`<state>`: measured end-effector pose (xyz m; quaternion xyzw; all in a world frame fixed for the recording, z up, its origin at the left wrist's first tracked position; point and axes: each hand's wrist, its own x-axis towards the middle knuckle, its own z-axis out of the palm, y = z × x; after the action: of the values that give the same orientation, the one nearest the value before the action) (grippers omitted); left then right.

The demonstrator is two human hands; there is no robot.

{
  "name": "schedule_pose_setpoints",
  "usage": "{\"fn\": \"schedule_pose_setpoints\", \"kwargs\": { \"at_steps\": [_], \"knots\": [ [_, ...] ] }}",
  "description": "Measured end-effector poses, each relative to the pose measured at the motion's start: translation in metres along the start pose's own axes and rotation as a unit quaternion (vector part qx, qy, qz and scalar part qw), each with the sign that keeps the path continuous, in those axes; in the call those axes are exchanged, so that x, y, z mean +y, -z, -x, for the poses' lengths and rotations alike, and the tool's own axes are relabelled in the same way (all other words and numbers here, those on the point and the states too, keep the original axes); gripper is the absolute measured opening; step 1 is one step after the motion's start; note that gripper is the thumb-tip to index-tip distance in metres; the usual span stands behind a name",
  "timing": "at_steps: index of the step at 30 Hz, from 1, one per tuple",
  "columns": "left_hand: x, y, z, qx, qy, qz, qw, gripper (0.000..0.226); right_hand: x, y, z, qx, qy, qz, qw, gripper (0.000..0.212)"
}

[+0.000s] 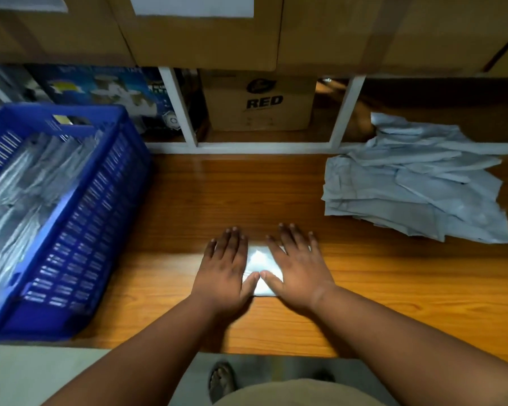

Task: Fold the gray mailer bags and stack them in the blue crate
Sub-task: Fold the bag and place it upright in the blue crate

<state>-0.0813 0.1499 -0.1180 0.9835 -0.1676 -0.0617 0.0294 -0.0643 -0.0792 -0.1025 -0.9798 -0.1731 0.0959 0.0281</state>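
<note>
A folded gray mailer bag (258, 259) lies on the wooden table (393, 273) near its front edge. My left hand (225, 268) and my right hand (296, 268) lie flat on it with straight fingers, thumbs nearly touching, and cover most of it. At the left stands the blue crate (79, 235) with several folded gray bags (21, 183) inside. A loose pile of unfolded gray mailer bags (414, 183) lies at the table's back right.
Behind the table runs a white-framed shelf (188, 112) holding a brown carton marked RED (258, 104) and a blue printed box (106, 89). Large cardboard boxes (206, 39) sit above. My foot (222, 379) shows below the table's front edge.
</note>
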Motion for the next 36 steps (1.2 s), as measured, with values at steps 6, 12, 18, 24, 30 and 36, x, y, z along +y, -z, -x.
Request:
{"fn": "schedule_pose_setpoints", "kwargs": {
  "at_steps": [6,12,18,24,30,36],
  "knots": [
    [0.003,0.045,-0.013,0.005,0.001,-0.018,1.000,0.088,0.003,0.019,0.000,-0.048,0.026,-0.012,0.998,0.089],
    [0.009,0.089,-0.033,-0.115,0.035,-0.001,0.993,0.046,-0.001,0.061,-0.014,-0.085,0.068,-0.045,0.993,0.057],
    [-0.017,0.131,-0.021,-0.110,0.064,0.123,0.984,0.014,0.001,0.100,-0.041,-0.141,0.087,-0.113,0.980,0.054],
    [-0.064,0.206,0.015,-0.045,0.104,0.129,0.985,0.016,-0.019,0.176,-0.083,-0.114,0.168,-0.090,0.975,0.010],
    [-0.120,0.299,0.075,0.084,0.171,0.048,0.981,0.013,-0.106,0.276,-0.128,-0.005,0.256,-0.051,0.965,0.001],
    [-0.191,0.343,0.157,0.186,0.277,0.018,0.942,0.042,-0.231,0.354,-0.166,0.059,0.363,-0.014,0.930,0.006]
  ]
}}
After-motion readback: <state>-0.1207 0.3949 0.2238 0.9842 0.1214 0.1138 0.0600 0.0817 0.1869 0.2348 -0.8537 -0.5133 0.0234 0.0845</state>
